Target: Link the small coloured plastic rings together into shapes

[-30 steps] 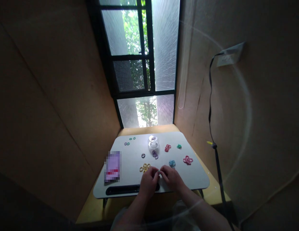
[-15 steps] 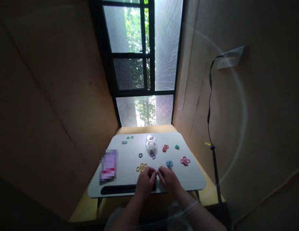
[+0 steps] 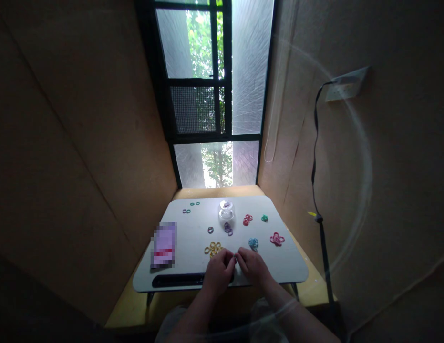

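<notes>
Above the near part of the white folding table (image 3: 193, 259), my left hand (image 3: 220, 269) and my right hand (image 3: 252, 266) meet with fingertips pinched close together. Anything between the fingertips is too small to make out. Just beyond my left hand lies a cluster of yellow rings (image 3: 212, 248) that look like small hair ties. A blue bunch (image 3: 253, 243) is beyond my right hand, with a pink bunch (image 3: 277, 238) farther right. Purple rings (image 3: 228, 229) lie in front of a clear round container (image 3: 226, 213), and a dark ring (image 3: 211, 230) sits to their left.
Red rings (image 3: 247, 219) and a green bunch (image 3: 264, 217) lie at the back right; several green and purple rings (image 3: 188, 211) at the back left. A blurred purple packet (image 3: 164, 244) is at left. A black slot (image 3: 177, 280) runs along the near edge. Walls flank the table.
The whole view has shifted slightly. My fingertips stay together, but the small pale thing that showed between them is now hardly visible. The things on the table have stayed put.
</notes>
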Demonstrator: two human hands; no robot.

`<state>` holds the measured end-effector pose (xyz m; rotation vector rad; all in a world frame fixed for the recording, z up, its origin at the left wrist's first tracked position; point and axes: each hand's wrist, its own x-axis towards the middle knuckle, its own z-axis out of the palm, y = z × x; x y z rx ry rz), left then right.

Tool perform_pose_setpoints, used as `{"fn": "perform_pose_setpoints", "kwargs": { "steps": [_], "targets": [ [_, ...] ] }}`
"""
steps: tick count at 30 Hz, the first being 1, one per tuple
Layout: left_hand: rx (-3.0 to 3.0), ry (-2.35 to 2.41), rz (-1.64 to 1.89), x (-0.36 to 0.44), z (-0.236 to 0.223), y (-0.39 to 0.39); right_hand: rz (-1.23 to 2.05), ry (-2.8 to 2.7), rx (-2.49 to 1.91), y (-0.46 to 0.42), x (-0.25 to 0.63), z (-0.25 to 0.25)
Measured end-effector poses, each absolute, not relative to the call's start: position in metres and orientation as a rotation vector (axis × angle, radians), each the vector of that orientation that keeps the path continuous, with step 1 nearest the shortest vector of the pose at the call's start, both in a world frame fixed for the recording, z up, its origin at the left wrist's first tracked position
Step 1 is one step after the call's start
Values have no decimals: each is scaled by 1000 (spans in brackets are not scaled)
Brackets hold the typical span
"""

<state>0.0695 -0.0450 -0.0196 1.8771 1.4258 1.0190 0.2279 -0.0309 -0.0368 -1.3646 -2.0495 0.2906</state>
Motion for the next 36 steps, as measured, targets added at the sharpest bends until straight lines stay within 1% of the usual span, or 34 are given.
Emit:
{"fn": "perform_pose_setpoints", "kwargs": {
  "steps": [15,28,36],
  "targets": [
    [1886,1416,1011,70,-18,-48,347,-2034,-1353,-36,226,-31],
    [1804,1359,1065,71,-14,-50,330,-2025,-1340,-34,227,-33],
    [1826,1355,1033,72,-15,-49,328,-2024,-1366,-34,226,-34]
  ]
}}
